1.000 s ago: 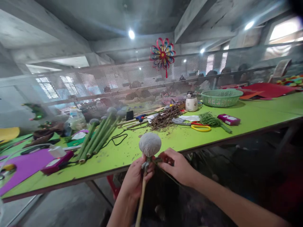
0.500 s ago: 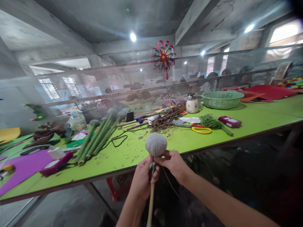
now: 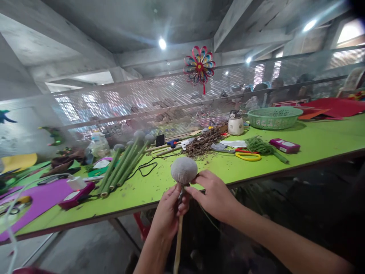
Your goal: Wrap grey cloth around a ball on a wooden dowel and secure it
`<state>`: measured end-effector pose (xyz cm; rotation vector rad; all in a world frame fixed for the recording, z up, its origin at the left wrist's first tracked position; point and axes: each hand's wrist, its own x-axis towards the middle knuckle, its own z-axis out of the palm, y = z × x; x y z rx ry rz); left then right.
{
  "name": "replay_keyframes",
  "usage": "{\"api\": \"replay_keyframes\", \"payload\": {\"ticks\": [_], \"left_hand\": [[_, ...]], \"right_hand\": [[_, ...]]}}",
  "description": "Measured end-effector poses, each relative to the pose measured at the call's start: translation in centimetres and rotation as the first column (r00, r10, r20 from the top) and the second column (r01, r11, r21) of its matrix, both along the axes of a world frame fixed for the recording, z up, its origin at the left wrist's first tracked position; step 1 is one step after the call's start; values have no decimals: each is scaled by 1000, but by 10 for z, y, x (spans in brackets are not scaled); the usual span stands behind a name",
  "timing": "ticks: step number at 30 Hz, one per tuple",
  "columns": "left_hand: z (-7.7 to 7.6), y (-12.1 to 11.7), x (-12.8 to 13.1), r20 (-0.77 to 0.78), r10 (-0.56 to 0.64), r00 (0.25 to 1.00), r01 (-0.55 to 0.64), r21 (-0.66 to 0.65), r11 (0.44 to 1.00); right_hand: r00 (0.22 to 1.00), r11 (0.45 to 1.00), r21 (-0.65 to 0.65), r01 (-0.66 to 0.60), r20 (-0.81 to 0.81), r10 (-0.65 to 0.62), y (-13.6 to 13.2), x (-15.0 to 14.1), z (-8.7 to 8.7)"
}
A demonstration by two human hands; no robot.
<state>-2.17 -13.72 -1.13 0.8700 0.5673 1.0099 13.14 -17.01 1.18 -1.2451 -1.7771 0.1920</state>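
Observation:
A round head wrapped in grey ribbed cloth (image 3: pixel 184 170) tops a pale wooden stick (image 3: pixel 178 243) just over the table's front edge. Wrapped around the stick, close under the head, is my left hand (image 3: pixel 170 207), with the gathered cloth in its fingers. My right hand (image 3: pixel 215 194) pinches at the neck from the right, its fingertips touching the base of the head. From there a thin green string (image 3: pixel 210 220) trails down below the palm; the fingers partly hide where it meets the neck.
Green-wrapped stems (image 3: pixel 122 167) with grey heads lie left on the green table (image 3: pixel 319 137). Beyond the hands are dried twigs (image 3: pixel 203 142), yellow-and-red-handled scissors (image 3: pixel 248 155), a green string bundle (image 3: pixel 259 145), a purple box (image 3: pixel 284 145), a white bottle (image 3: pixel 235 123) and a green basket (image 3: pixel 273 118).
The view has swung slightly left, so the table things sit further right. The grey head tilts a little more left, and my right hand has shifted slightly around the neck.

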Motion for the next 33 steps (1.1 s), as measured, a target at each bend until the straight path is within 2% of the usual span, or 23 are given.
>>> {"api": "replay_keyframes", "payload": {"ticks": [2, 3, 7, 9, 12, 16, 20, 23, 25, 28, 33], "left_hand": [[1, 2, 0, 115, -11, 993, 16, -45, 999], [1, 3, 0, 167, -22, 986, 33, -64, 997], [-3, 5, 1, 297, -47, 954, 87, -123, 989], [-6, 4, 1, 317, -43, 948, 96, -154, 983], [-12, 4, 2, 305, -18, 952, 86, -210, 974], [-19, 7, 2, 237, 16, 971, 45, -249, 967], [-22, 8, 0, 238, -31, 971, 82, -206, 975], [-25, 8, -3, 259, -51, 964, 104, -194, 976], [-28, 8, -4, 261, -42, 964, 95, -192, 977], [-30, 6, -4, 222, 8, 975, 38, -204, 978], [-27, -2, -2, 110, 104, 988, -75, -246, 966]], "right_hand": [[998, 992, 115, 54, 21, -57, -9, 3, 3], [999, 990, 130, 46, 16, -48, -13, 4, 3], [996, 997, 14, -76, 53, 75, -17, -2, -8], [996, 997, -41, -68, 60, 70, -13, -5, -15], [997, 994, -87, -61, 32, 64, -4, -9, -19], [998, 994, -87, -67, 4, 68, 7, -13, -17], [995, 997, -74, -35, 88, 41, 14, -9, -14], [987, 999, -9, 53, 151, -51, 11, -6, -13], [981, 999, 12, 49, 189, -50, 6, -7, -12], [964, 999, -53, -1, 267, 15, 2, -15, -9], [940, 980, -198, -24, 330, 90, 11, -22, -3]]}}
